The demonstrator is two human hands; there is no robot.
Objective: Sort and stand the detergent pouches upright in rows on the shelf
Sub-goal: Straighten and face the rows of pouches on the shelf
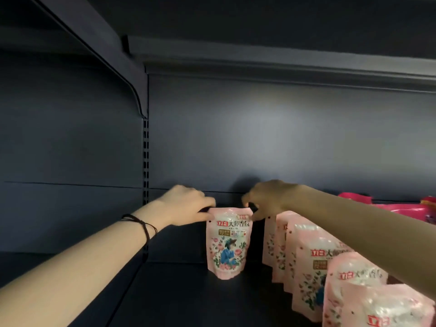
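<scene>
A pale pink detergent pouch (227,244) with a flower print stands upright at the back of the dark shelf (188,298). My left hand (188,205) pinches its top left corner. My right hand (266,199) pinches its top right corner, beside the black cap. To the right, a row of several matching pink pouches (311,267) stands upright from the back toward the front, partly hidden under my right forearm.
Bright pink and red pouches (401,208) lie at the back right. A slotted upright post (145,161) and a bracket divide this bay from the dark bay on the left. The shelf above (259,55) overhangs close overhead.
</scene>
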